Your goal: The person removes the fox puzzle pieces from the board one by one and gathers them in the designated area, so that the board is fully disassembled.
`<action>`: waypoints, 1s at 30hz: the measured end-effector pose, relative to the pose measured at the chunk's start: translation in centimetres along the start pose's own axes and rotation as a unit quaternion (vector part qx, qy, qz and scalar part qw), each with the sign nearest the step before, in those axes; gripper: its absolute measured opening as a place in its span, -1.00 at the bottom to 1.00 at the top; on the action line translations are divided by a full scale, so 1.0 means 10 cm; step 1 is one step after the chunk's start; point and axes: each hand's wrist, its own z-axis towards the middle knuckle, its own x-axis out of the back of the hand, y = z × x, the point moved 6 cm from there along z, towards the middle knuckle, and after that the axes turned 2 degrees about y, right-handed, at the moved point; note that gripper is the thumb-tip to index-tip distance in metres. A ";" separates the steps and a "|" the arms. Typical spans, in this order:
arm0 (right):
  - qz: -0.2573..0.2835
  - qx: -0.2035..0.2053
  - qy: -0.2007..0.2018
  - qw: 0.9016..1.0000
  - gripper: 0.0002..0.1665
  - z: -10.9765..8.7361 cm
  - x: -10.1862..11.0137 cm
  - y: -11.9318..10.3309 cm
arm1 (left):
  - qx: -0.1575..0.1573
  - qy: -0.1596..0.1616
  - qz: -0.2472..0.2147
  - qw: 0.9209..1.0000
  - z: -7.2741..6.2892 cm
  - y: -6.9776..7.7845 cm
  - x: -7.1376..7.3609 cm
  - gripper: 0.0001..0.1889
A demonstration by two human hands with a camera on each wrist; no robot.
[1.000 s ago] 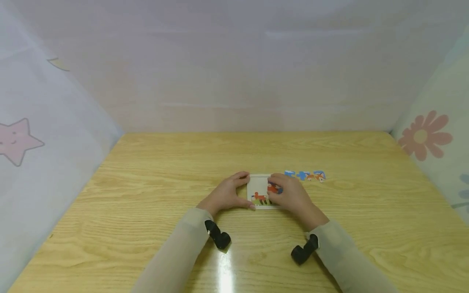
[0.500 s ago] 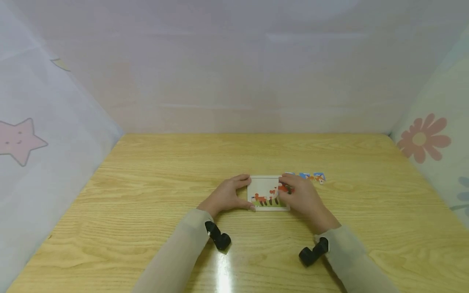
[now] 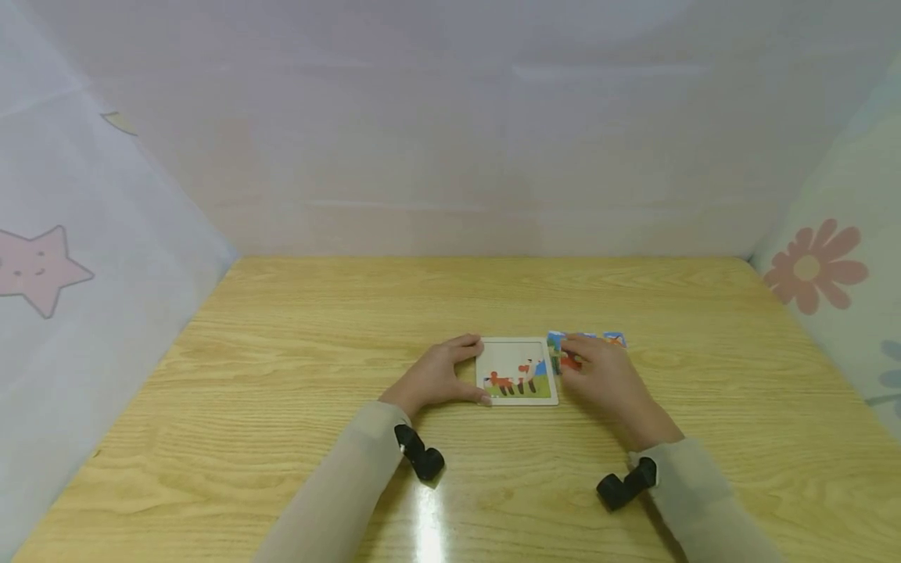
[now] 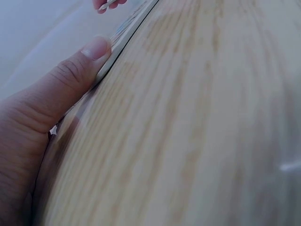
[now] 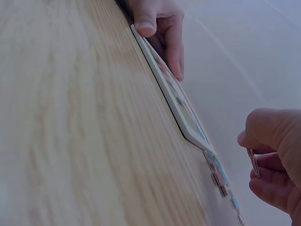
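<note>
A square white puzzle frame lies flat on the table, with fox pieces and green ground filling its lower part. My left hand grips the left side of the frame, thumb at the near corner and fingers at the far corner. In the left wrist view the thumb presses along the frame's edge. Just right of the frame, my right hand pinches a puzzle piece between thumb and fingers, raised above the table. Its green, red and blue picture side partly shows in the head view; fingers cover the rest.
Loose blue and orange puzzle pieces lie on the table behind the right hand, which partly hides them. The wooden table ends at pale fabric walls at the back and sides. Black wrist cameras sit on both sleeves.
My right hand has moved right with the puzzle piece, from over the frame to beside it, uncovering the frame's right part. The left hand has stayed on the frame.
</note>
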 end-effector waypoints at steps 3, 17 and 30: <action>-0.003 -0.011 -0.017 1.000 -0.57 -0.02 0.02 0.05 | 0.001 -0.001 0.001 1.000 0.00 -0.01 0.00 0.00; -0.029 0.001 -0.029 0.999 -0.62 -0.13 0.06 0.19 | -0.003 0.000 0.002 1.000 -0.01 0.01 0.01 -0.02; -0.060 0.000 -0.063 0.996 -0.60 -0.14 0.04 0.27 | -0.005 0.001 0.001 1.000 0.00 0.00 0.01 -0.01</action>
